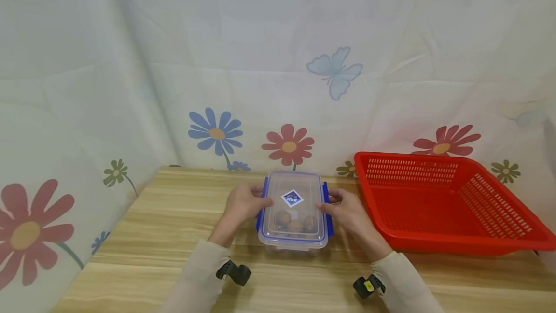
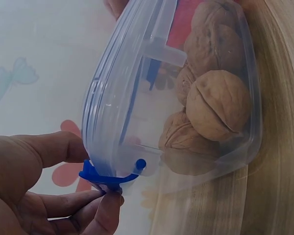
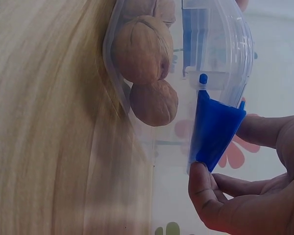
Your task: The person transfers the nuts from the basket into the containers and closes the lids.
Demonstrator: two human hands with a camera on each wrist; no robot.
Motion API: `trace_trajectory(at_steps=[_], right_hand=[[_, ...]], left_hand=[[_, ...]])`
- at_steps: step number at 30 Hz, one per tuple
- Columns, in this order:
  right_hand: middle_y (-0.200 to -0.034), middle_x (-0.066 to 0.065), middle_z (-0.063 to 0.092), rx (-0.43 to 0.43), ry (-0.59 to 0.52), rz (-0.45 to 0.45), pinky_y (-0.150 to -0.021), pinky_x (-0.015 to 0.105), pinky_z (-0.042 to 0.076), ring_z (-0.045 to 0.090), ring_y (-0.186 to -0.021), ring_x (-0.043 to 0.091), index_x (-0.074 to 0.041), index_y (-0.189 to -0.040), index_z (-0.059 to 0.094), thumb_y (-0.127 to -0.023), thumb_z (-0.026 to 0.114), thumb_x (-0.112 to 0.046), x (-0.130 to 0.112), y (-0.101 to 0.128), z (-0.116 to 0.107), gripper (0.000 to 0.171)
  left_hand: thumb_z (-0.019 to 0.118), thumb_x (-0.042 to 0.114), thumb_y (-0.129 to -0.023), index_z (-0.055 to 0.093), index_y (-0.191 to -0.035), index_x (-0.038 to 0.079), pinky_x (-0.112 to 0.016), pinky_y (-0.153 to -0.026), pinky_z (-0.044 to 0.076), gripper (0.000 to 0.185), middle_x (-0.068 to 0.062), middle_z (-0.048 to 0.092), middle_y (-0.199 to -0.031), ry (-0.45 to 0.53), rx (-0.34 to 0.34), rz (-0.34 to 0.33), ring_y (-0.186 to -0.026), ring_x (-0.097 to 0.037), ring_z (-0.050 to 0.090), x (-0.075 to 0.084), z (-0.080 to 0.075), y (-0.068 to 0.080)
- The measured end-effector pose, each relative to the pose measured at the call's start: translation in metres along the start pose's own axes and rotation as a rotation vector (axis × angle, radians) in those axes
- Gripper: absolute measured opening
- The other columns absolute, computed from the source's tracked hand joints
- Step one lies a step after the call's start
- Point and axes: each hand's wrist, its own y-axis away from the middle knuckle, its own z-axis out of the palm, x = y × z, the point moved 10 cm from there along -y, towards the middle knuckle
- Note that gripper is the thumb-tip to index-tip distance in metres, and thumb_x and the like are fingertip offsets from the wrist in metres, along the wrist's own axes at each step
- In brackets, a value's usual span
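Nearest the person, two pale sleeves reach over the table [image 1: 173, 216], each wrist carrying a small black camera. The left hand [image 1: 243, 204] holds the left side of a clear box [image 1: 294, 209]; its thumb lies on the lid edge and its curled fingers pinch the blue left clip [image 2: 108, 177], so this grip is closed on the clip. The right hand [image 1: 345, 209] mirrors it at the box's right side, thumb on the lid and a fingertip under the raised blue right clip [image 3: 213, 128], a closed grip on that clip. The box stands on the table between the hands, lid on, with walnuts [image 2: 218, 105] inside. Just beyond to the right sits a red basket [image 1: 451, 202]. A flowered cloth [image 1: 217, 86] hangs behind.
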Motion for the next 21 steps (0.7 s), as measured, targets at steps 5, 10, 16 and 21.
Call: trace_trajectory(at_steps=[5, 10, 16, 21], right_hand=[[-0.129, 0.021, 0.067, 0.005, 0.013, -0.004, -0.099, 0.049, 0.061, 0.069, -0.110, 0.035, 0.005, -0.147, 0.055, -0.098, 0.078, -0.017, 0.0008, -0.0007, -0.0007, 0.058], [-0.130, 0.021, 0.067, -0.002, 0.029, -0.013, -0.100, 0.048, 0.061, 0.069, -0.110, 0.035, 0.005, -0.146, 0.056, -0.099, 0.078, -0.017, -0.0001, -0.0016, -0.0001, 0.056], [-0.129, 0.022, 0.067, -0.010, 0.033, -0.016, -0.100, 0.049, 0.060, 0.068, -0.111, 0.036, 0.006, -0.145, 0.056, -0.099, 0.078, -0.017, -0.0011, -0.0009, -0.0006, 0.056], [-0.127, 0.022, 0.067, -0.008, 0.029, -0.028, -0.099, 0.048, 0.061, 0.068, -0.110, 0.035, 0.007, -0.144, 0.057, -0.099, 0.077, -0.016, -0.0024, -0.0010, -0.0001, 0.055]], left_hand=[[0.081, 0.010, -0.091, 0.070, -0.128, -0.009, -0.038, -0.074, 0.067, 0.043, -0.024, 0.075, -0.115, -0.029, 0.012, 0.014, -0.090, -0.030, 0.076, 0.0010, 0.0000, -0.0002], [0.081, 0.010, -0.091, 0.072, -0.127, -0.008, -0.040, -0.081, 0.066, 0.041, -0.023, 0.075, -0.114, -0.079, 0.034, 0.034, -0.098, -0.032, 0.075, 0.0051, -0.0014, 0.0009], [0.082, 0.012, -0.089, 0.074, -0.126, -0.006, -0.043, -0.087, 0.065, 0.042, -0.021, 0.076, -0.114, -0.117, 0.051, 0.057, -0.104, -0.034, 0.074, 0.0071, -0.0021, 0.0007], [0.082, 0.012, -0.088, 0.074, -0.125, -0.006, -0.043, -0.087, 0.065, 0.042, -0.021, 0.076, -0.113, -0.118, 0.054, 0.066, -0.103, -0.034, 0.074, 0.0076, -0.0024, 0.0008]])
